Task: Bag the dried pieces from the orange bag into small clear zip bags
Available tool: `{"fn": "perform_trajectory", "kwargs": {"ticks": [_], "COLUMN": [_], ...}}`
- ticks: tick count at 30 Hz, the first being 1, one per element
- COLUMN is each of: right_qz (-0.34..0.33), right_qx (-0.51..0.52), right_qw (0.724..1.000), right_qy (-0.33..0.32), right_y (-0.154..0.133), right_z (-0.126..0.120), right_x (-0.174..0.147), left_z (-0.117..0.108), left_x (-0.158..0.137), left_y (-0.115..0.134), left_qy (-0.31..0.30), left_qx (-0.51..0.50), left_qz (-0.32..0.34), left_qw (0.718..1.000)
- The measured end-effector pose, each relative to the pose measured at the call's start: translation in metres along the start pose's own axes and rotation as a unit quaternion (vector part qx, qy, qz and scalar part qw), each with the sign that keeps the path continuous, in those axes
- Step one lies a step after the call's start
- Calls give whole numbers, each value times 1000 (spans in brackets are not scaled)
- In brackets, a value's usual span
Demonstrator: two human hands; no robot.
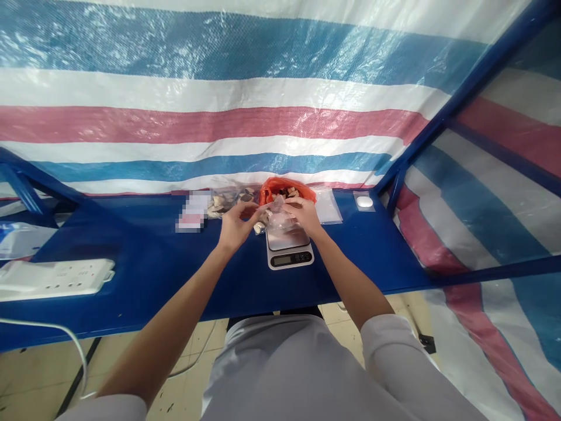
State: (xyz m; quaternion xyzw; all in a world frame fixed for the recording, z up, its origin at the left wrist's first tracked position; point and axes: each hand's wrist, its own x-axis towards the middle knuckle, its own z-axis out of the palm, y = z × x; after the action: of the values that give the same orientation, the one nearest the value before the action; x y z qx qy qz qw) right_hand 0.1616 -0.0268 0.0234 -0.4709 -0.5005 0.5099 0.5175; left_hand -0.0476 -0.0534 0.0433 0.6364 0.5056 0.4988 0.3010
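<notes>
Between both hands, a clear plastic bag (280,218) is held over a small kitchen scale (291,258) with a dark display. My left hand (236,225) pinches the bag's left edge between thumb and fingertips. At its opposite side, my right hand (307,214) grips the plastic near the top, fingers closed. Just behind the hands, an orange-red plastic bag (266,190) lies open with dark and pale dried pieces (289,192) inside, perhaps sliced mushrooms. Clear bags filled with similar pieces (221,203) lie beyond my left hand. Whether the held bag contains anything is hard to see.
Flat clear bags (331,208) lie right of the orange-red bag. Farther right is a small clear packet with a white round object (363,202). A white power strip (56,278) sits at the left. Striped sheeting (219,93) hangs behind the blue table (166,275).
</notes>
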Motion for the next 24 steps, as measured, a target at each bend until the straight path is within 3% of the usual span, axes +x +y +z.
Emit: {"fn": "perform_trajectory", "kwargs": {"ticks": [4,7,16,24], "right_qz": [11,0,37,-2], "right_qx": [-14,-33,33,4], "right_qw": [1000,999,999,999], "right_qy": [-1,1,-12,-42], "right_y": [-5,-10,-13,-9], "right_z": [5,5,-2,0], "right_x": [-2,-4,-6,0], "left_z": [16,24,34,40], "left_x": [7,14,25,30], "left_y": [5,4,-8,1], "left_qy": [-81,-111,-110,-107], "left_qx": [-25,-31,-68,-161], "left_qz": [-10,-26,-93,-165], "left_qw": [996,993,987,967]}}
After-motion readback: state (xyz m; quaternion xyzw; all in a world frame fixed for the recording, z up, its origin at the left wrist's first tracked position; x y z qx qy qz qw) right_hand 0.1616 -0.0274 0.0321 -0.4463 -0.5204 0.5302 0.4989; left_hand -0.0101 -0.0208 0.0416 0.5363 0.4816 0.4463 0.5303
